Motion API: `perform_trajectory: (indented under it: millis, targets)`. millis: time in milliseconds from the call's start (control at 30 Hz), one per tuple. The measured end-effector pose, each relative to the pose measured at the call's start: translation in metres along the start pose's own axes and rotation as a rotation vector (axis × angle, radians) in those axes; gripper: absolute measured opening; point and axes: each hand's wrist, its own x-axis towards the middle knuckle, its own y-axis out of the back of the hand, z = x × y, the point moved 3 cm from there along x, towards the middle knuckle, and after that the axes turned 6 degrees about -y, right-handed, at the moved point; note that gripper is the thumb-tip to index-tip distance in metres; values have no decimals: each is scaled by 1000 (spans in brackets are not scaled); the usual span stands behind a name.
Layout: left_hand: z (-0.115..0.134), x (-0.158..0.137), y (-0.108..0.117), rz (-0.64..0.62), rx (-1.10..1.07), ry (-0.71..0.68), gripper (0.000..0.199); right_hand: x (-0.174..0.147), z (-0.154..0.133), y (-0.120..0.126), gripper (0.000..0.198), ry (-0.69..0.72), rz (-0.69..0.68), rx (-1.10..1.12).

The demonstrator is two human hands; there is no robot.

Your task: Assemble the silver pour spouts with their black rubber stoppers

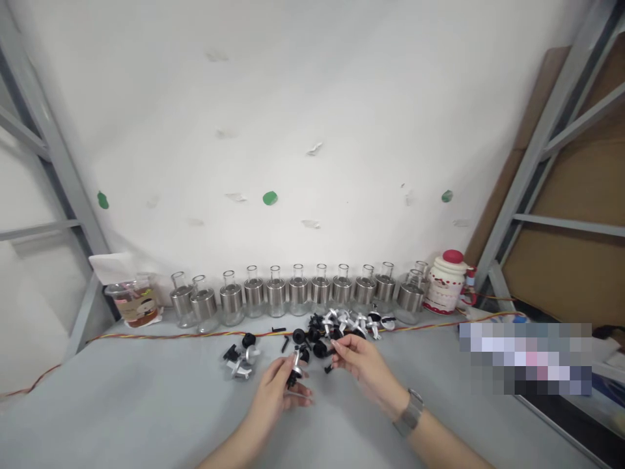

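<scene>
My left hand [276, 384] is closed around a silver-and-black pourer spout [295, 366], its black ribbed end pointing down. To its right, my right hand [366, 368] pinches a small black plastic piece [329, 369] between the fingertips; its exact shape is partly hidden. Just beyond both hands lies a loose heap of black stopper parts [298, 336] and silver spouts [344, 322]. A smaller group of silver spouts [239, 370] with black parts rests left of my left hand.
Along the wall stands a row of glass bottles with steel sleeves [231, 296]. A white jar with a red lid [442, 286] is at the right end, a cup of amber liquid [139, 306] at the left. A twisted red-yellow cord [161, 336] crosses the grey table [146, 404].
</scene>
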Motion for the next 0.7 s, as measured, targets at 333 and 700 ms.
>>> perform_trajectory:
  millis: [333, 700]
  targets:
    - [-7, -5, -5, -19, 89, 92, 49, -19, -8, -10, 31, 15, 81, 110]
    - [-7, -11, -13, -145, 78, 24, 44, -24, 5, -31, 36, -59, -253, 164]
